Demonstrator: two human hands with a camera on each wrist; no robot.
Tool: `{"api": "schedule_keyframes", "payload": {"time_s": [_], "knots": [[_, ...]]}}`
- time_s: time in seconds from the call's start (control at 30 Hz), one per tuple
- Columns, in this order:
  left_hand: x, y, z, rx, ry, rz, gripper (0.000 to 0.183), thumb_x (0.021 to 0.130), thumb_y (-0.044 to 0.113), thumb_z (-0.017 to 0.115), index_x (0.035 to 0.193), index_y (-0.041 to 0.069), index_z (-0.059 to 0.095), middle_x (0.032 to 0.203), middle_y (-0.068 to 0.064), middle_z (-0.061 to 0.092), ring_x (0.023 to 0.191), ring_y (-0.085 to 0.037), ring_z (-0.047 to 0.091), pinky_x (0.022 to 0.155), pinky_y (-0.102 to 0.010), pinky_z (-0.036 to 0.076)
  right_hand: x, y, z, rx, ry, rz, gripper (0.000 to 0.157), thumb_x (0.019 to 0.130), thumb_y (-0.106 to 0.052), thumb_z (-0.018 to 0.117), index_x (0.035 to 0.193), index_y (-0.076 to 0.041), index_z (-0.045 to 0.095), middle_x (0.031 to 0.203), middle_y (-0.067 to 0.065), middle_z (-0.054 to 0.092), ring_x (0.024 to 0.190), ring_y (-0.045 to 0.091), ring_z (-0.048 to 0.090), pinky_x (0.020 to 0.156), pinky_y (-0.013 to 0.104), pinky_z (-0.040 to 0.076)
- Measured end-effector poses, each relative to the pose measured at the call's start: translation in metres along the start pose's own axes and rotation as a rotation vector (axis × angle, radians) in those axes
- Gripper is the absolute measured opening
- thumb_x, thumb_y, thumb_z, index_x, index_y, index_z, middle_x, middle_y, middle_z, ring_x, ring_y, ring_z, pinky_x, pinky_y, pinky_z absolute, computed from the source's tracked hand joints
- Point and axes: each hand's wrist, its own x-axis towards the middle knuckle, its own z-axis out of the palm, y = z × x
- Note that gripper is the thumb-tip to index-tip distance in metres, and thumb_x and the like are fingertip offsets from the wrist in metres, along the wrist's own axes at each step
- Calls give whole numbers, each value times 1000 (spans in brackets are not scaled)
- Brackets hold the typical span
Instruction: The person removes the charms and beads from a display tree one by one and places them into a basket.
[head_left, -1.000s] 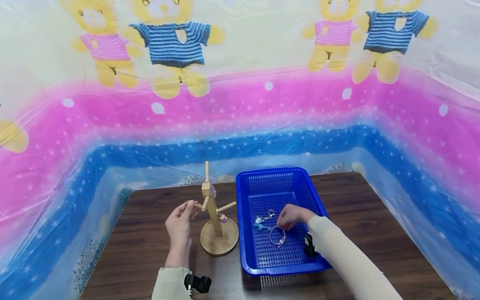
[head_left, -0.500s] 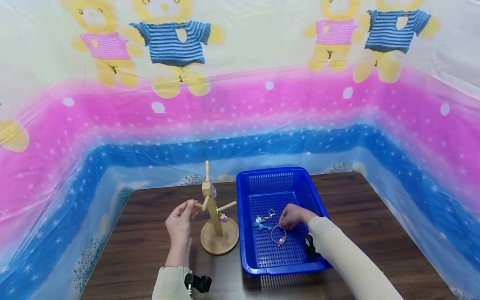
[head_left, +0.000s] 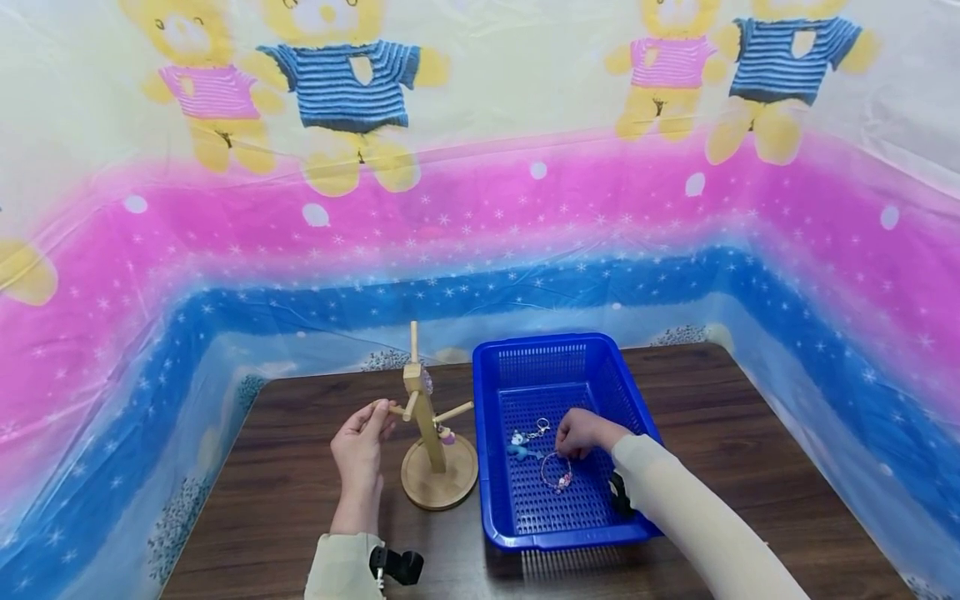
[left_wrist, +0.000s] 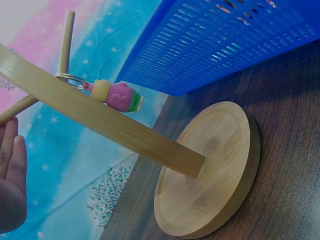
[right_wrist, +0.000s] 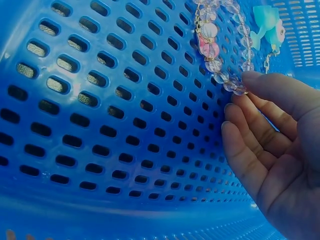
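Observation:
My left hand [head_left: 360, 446] pinches the end of one peg of a wooden stand [head_left: 426, 429] with a round base [left_wrist: 210, 200]. From another peg hangs a keychain figure [left_wrist: 120, 96] in pink, yellow and green. Inside the blue basket [head_left: 483, 500], my right hand [head_left: 581, 435] pinches a clear beaded bracelet [right_wrist: 212, 65] at its edge between thumb and fingers. The bracelet has a few pink and white beads and dangles low over the perforated floor. Beside it lie a light blue charm [head_left: 519, 452] and a white charm [head_left: 517, 437] on a chain with a ring.
Stand and basket are side by side on a dark wood table [head_left: 292, 475]. Something beaded [head_left: 427, 381] shows behind the top of the stand's post. A printed cloth [head_left: 480, 208] with bears surrounds the table at the back and sides.
My right hand has shifted very slightly inside the basket, and the bracelet in it has turned a little. My left hand and the stand have stayed put.

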Motion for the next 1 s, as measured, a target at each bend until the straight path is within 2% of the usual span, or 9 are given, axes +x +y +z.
{"api": "schedule_keyframes", "payload": {"time_s": [0.4, 0.6, 0.8, 0.9, 1.0], "knots": [[1, 0, 1, -5, -4, -6, 26, 96, 1, 68, 78, 19, 73, 70, 13, 77, 67, 1, 74, 66, -14, 61, 0, 1, -1, -34, -6, 2, 8, 90, -4, 72, 83, -3, 78, 71, 2, 72, 63, 8, 60, 60, 28, 61], [1, 0, 1, 5, -4, -11, 25, 97, 1, 68, 79, 19, 73, 70, 13, 76, 67, 1, 74, 66, -13, 61, -8, -5, -16, 7, -29, 12, 10, 92, -8, 71, 90, -2, 78, 83, 6, 76, 72, 13, 67, 68, 33, 63], [0, 0, 0, 8, -8, -11, 24, 97, 2, 68, 80, 18, 73, 70, 13, 77, 68, 1, 74, 66, -13, 61, -12, -12, -33, 24, 4, -25, 16, 96, -10, 64, 100, -2, 78, 90, 10, 77, 72, 13, 64, 62, 27, 55], [0, 0, 0, 11, -12, -10, 22, 97, 2, 69, 81, 18, 74, 71, 14, 77, 68, 1, 74, 66, -13, 61, -15, -19, -40, 59, 39, -67, 21, 98, -12, 62, 107, 0, 76, 93, 16, 75, 75, 21, 65, 64, 30, 55], [-1, 0, 0, 21, -5, -8, 21, 97, 2, 68, 83, 17, 74, 71, 14, 76, 69, 1, 74, 67, -13, 61, -22, -30, -44, 140, 80, -103, 23, 100, -15, 61, 111, 2, 74, 100, 23, 74, 85, 31, 68, 72, 39, 59]]}}
